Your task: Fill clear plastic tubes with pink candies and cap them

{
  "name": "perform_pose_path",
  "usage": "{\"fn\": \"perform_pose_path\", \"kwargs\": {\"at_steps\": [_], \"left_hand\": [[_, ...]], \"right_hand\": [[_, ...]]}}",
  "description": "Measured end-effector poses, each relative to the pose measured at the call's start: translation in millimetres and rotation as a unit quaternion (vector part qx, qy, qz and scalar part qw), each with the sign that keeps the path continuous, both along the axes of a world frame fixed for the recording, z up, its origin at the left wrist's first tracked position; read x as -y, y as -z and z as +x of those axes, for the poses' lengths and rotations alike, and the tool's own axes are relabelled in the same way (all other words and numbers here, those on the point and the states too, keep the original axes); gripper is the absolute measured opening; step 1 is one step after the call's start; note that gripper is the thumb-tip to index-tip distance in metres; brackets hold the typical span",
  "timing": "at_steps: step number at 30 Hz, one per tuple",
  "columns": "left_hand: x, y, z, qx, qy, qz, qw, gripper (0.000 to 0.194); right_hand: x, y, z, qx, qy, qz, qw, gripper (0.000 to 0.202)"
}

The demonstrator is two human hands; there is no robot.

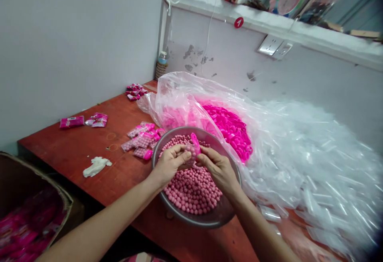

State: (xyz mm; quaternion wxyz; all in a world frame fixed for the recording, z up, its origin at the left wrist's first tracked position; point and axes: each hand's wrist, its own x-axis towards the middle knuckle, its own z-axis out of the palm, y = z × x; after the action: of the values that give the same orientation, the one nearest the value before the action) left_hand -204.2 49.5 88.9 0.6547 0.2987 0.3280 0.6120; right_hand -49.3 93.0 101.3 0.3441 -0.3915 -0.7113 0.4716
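Note:
Over a grey basin [203, 224] of pink beads [194, 192], both my hands meet. My left hand [170, 162] is closed round a small clear container [189, 155] filled with pink beads. My right hand [218, 168] pinches a bright pink cap [196, 142] at the container's mouth; whether it is fully seated I cannot tell. Left of the basin lie several filled containers with pink caps [143, 139]. Behind the basin, a clear plastic bag [176, 84] holds a heap of loose pink caps [229, 128].
A big pile of clear empty containers [323, 166] covers the table's right side. Pink packets [72, 122] and a crumpled white scrap [97, 166] lie on the red table [119, 186] at left. A cardboard box [67, 202] with pink packets stands at lower left. A shelf [269, 18] runs above.

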Motion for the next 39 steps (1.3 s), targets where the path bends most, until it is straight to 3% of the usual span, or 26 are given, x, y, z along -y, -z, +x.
{"fn": "perform_pose_path", "kwargs": {"at_steps": [3,6,9,13,15,18,22,27,31,33,35,37,39], "left_hand": [[1.3,-0.6,-0.4,-0.003,0.006,0.013,1.0,0.026],[2.1,0.1,-0.2,-0.022,0.01,0.016,1.0,0.027],[2.7,2.6,1.0,-0.085,0.009,0.035,0.996,0.028],[4.4,6.0,2.9,-0.142,-0.008,0.057,0.988,0.028],[5.9,6.5,2.9,-0.176,-0.024,0.06,0.982,0.025],[8.9,4.5,2.1,-0.257,-0.049,0.089,0.961,0.02],[13.1,-1.3,1.4,-0.358,-0.062,0.153,0.919,0.018],[12.6,-4.4,1.6,-0.433,-0.052,0.208,0.876,0.017],[9.1,-5.6,3.6,-0.411,0.011,0.191,0.891,0.017],[8.0,-5.5,5.4,-0.375,0.063,0.185,0.906,0.018],[7.3,-3.9,6.8,-0.334,0.095,0.17,0.922,0.018],[6.8,-1.2,7.2,-0.307,0.103,0.146,0.935,0.017],[6.2,1.3,6.6,-0.287,0.098,0.124,0.945,0.018]], "right_hand": [[0.8,1.1,2.3,0.004,0.0,0.021,1.0,0.036],[-5.0,-8.3,13.4,0.011,0.008,0.017,1.0,0.035],[-7.2,-25.8,20.7,0.06,0.01,0.111,0.992,0.034],[-3.2,-44.4,16.8,0.168,-0.063,0.242,0.953,0.028],[-0.8,-48.2,13.5,0.206,-0.089,0.266,0.938,0.024],[3.9,-48.8,12.1,0.238,-0.103,0.265,0.929,0.017],[11.7,-42.8,14.5,0.26,-0.107,0.321,0.904,0.01],[9.5,-32.4,21.4,0.248,-0.119,0.307,0.911,0.008],[1.8,-41.9,28.1,0.277,-0.16,0.294,0.901,0.028],[0.6,-52.3,28.2,0.299,-0.198,0.325,0.875,0.054],[0.8,-61.4,25.3,0.311,-0.243,0.359,0.846,0.067],[0.3,-65.9,21.4,0.313,-0.262,0.391,0.825,0.061],[-1.8,-64.5,18.9,0.316,-0.231,0.427,0.815,0.049]]}}
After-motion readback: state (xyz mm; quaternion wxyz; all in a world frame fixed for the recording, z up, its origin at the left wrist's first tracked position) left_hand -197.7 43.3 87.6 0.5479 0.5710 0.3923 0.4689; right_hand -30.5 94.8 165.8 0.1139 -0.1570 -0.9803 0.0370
